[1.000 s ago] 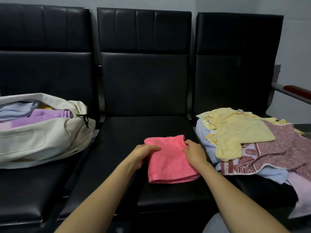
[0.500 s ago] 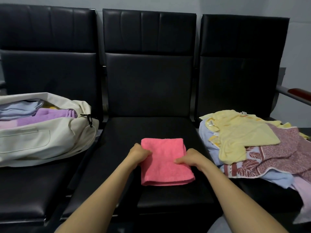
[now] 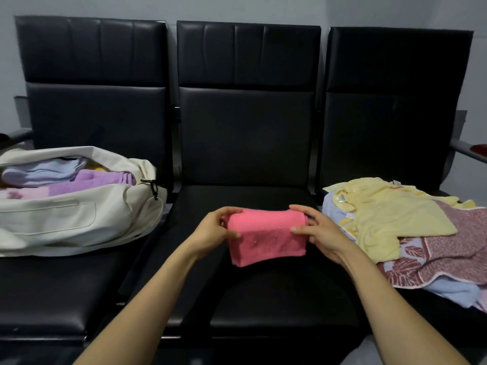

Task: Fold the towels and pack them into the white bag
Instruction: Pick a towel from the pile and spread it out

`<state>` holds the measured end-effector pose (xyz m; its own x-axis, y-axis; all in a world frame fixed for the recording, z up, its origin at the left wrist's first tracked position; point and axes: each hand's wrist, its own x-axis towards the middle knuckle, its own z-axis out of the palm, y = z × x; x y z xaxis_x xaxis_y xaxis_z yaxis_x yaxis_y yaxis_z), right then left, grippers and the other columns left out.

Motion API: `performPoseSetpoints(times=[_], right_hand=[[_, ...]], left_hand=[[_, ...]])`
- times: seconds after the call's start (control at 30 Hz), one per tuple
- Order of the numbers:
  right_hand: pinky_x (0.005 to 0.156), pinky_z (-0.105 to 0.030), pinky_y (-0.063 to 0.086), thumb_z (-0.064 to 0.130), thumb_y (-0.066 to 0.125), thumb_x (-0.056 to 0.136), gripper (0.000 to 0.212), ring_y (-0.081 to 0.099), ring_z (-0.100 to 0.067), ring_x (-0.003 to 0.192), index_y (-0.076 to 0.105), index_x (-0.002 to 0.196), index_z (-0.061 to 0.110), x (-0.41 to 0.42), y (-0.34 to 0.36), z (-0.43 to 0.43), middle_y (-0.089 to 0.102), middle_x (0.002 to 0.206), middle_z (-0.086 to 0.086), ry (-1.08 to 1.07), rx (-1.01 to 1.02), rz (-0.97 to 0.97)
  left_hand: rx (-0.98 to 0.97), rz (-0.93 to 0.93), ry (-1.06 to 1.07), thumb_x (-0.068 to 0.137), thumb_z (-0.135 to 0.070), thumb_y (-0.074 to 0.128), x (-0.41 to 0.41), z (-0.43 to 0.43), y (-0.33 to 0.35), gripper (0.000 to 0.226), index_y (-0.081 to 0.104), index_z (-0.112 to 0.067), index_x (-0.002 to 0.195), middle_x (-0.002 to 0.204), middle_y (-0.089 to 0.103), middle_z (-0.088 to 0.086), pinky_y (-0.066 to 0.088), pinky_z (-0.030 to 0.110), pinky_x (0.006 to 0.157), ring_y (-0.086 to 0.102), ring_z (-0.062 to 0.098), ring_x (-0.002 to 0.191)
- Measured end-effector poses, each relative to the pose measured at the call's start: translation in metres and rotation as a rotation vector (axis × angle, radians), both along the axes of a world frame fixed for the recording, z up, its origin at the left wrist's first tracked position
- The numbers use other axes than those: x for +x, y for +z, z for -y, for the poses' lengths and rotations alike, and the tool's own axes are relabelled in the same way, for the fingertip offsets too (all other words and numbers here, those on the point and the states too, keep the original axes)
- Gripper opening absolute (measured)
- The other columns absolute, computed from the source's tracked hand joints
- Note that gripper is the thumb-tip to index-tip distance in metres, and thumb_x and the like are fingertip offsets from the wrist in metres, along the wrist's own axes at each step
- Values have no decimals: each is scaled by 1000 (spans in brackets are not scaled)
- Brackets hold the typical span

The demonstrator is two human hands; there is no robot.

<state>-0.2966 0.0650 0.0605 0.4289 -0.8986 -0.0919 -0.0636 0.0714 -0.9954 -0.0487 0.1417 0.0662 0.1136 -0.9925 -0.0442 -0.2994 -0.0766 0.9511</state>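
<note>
Pinching one pink towel (image 3: pixel 266 237) — left grip (image 3: pixel 214 229) and right grip (image 3: pixel 320 233), one white bag (image 3: pixel 79 222), three seats (image 3: pixel 247 291)

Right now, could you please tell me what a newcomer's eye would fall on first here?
The bright pink towel, folded and gripped at each end by the left hand and the right hand, stands out over the dark middle seat. To its left the white bag lies open with packed towels inside; to its right sits a loose pile of towels, a yellow towel on top.
</note>
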Motion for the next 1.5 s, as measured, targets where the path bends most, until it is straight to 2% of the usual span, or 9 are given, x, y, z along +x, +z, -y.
performPoseSetpoints(times=[0.13, 0.27, 0.43, 0.6, 0.7, 0.8, 1.0, 1.2, 1.5], right_hand=[[87, -30, 53, -2, 78, 69, 56, 57, -11, 107, 62, 109, 34, 8, 3, -11, 58, 116, 11, -19, -335, -254], [72, -15, 45, 2, 72, 72, 55, 56, -2, 95, 57, 114, 34, 17, 5, -19, 58, 110, 14, -75, -558, -476], [86, -34, 47, 9, 67, 75, 41, 53, -16, 103, 59, 111, 27, 26, 8, -23, 57, 107, 6, -193, -748, -636], [86, -24, 33, 19, 77, 71, 34, 36, -10, 105, 59, 100, 24, 32, 10, -27, 38, 111, 5, -203, -760, -630], [83, -30, 46, 21, 77, 67, 33, 54, -14, 98, 58, 94, 21, 35, 7, -21, 56, 108, 1, -163, -567, -313], [78, -30, 51, 26, 74, 82, 26, 62, -15, 95, 55, 100, 23, 39, 7, -16, 64, 103, -1, -146, -316, -117], [75, -31, 52, 39, 59, 93, 34, 67, -17, 83, 58, 105, 7, 47, -9, -11, 69, 89, -6, -96, 85, -215], [77, -32, 56, 4, 65, 87, 24, 70, -23, 88, 59, 110, 7, 49, -19, -19, 71, 99, -14, 58, 181, -253], [92, -41, 53, -2, 69, 79, 39, 65, -22, 100, 56, 113, 13, 134, 19, -7, 67, 109, -10, -36, -85, -227]], left_hand=[[-190, 460, 144, 76, -5, 73, -3, -10, -3, 65, 51, -27, 133, 108, 46, 1, 36, 15, 79, 45, 11, 94], [-298, 492, 145, 78, -2, 65, -6, -16, -8, 67, 42, -23, 137, 111, 35, -2, 33, 15, 86, 42, 11, 102], [-365, 539, 219, 74, 2, 62, -7, -19, -8, 61, 50, -18, 130, 107, 38, -3, 37, 17, 85, 43, 10, 96], [-481, 710, 236, 61, -25, 66, 17, -25, -5, 43, 64, -14, 102, 101, 40, -1, 44, 27, 83, 43, 17, 95], [-412, 457, 199, 53, -44, 58, 27, -30, 5, 41, 57, -17, 85, 100, 51, -3, 38, 10, 79, 47, 9, 93], [-196, 78, 170, 67, -40, 66, 34, -29, 8, 38, 52, -17, 94, 90, 60, 0, 49, 27, 71, 56, 10, 77], [189, -343, 254, 92, -26, 63, 29, -19, -15, 29, 55, -2, 107, 86, 65, 10, 51, 27, 49, 63, 15, 61], [346, -351, 182, 76, 8, 72, 38, -25, -27, 30, 60, 9, 103, 81, 68, 14, 54, 29, 52, 67, 20, 63], [-65, -265, 348, 85, 9, 60, 97, -20, 11, 35, 52, -15, 109, 94, 62, 5, 51, 25, 61, 59, 14, 79]])
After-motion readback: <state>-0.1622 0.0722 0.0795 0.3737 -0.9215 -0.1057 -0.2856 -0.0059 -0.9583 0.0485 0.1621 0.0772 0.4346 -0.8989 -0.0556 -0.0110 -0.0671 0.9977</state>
